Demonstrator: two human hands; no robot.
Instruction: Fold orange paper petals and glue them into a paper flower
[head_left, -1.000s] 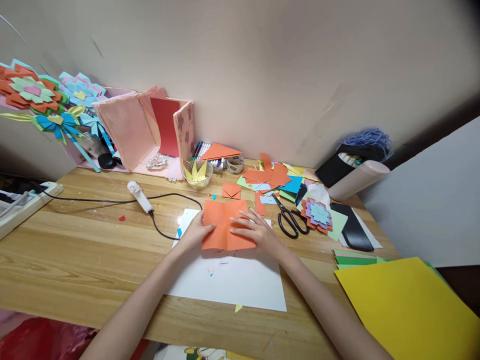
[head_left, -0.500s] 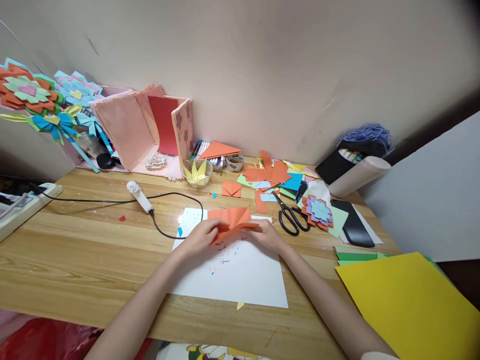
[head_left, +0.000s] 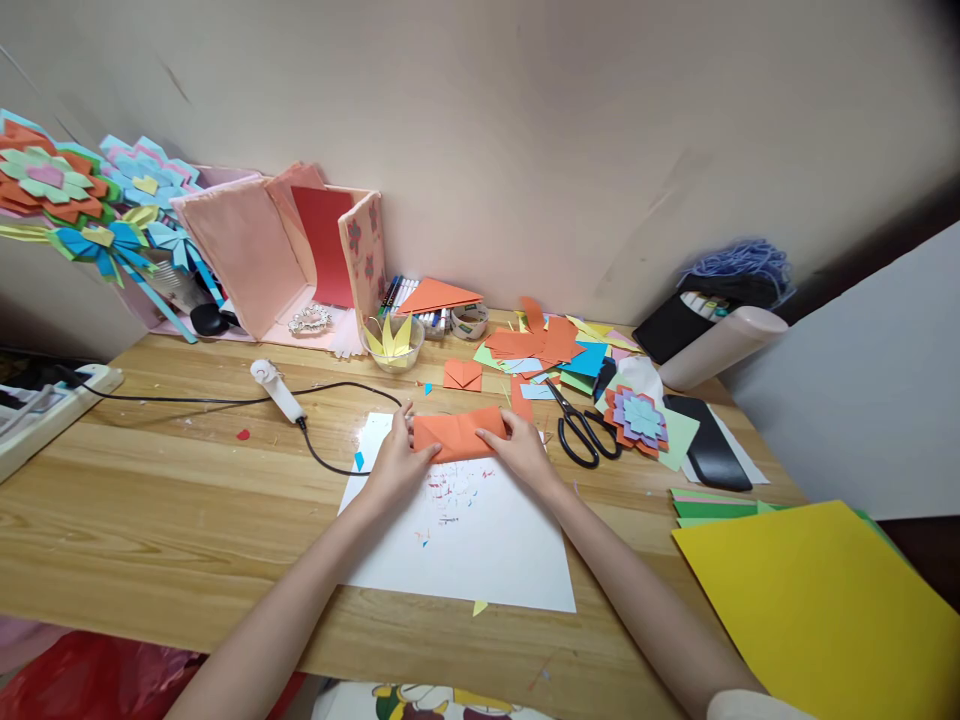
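Between my hands is a creased orange sheet of paper (head_left: 459, 436), folded into a wide rectangle above the back part of a white sheet (head_left: 480, 550). My left hand (head_left: 399, 452) grips its left end, thumb on the near face and fingers behind. At the right end my right hand (head_left: 519, 446) pinches it the same way. Pen marks and tiny paper scraps lie on the white sheet. Just behind the folded paper sits a small orange folded envelope shape (head_left: 463, 375). Black-handled scissors (head_left: 581, 430) rest to the right of my right hand.
A white corded device (head_left: 277, 390) lies left, its black cable running to the white sheet. Behind stand a pink box (head_left: 255, 260) and a clear bowl (head_left: 405, 357) with yellow paper. Paper offcuts (head_left: 536, 345), a layered paper flower (head_left: 637, 418), a phone (head_left: 709, 445) and yellow sheets (head_left: 817, 600) occupy the right.
The orange paper was partly opened and tilted, with folds showing; now it is a flatter rectangle facing me. Both hands have shifted to its ends, thumbs in front.
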